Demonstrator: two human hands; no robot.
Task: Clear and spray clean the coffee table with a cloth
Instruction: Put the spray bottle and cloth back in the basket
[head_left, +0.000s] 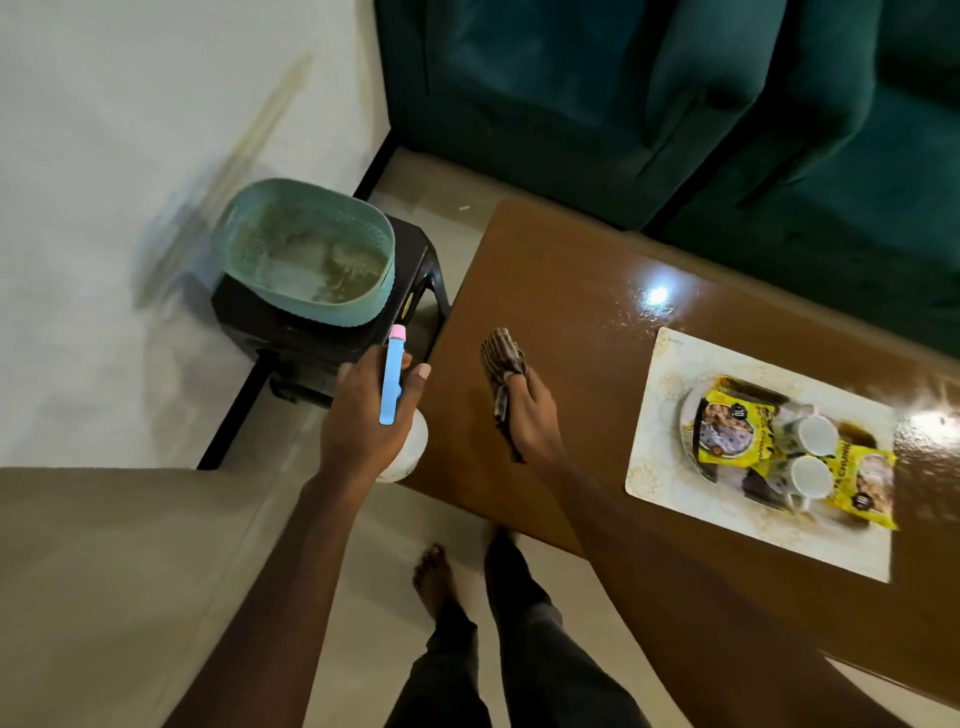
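Observation:
My left hand (363, 415) grips a spray bottle (392, 382) with a blue trigger head, a pink nozzle tip and a white body, held just off the left end of the brown coffee table (571, 312). My right hand (530, 410) holds a striped brown cloth (501, 356) bunched above the table's left end. Further right on the table lies a pale placemat (670, 447) bearing a plate (688, 415), yellow snack packets (737, 415) and two white mugs (813, 434).
A teal perforated basket (306, 260) sits on a black stool (322, 348) left of the table. A dark green sofa (623, 104) runs behind the table. My bare feet (436, 577) stand on the tiled floor at the table's near edge.

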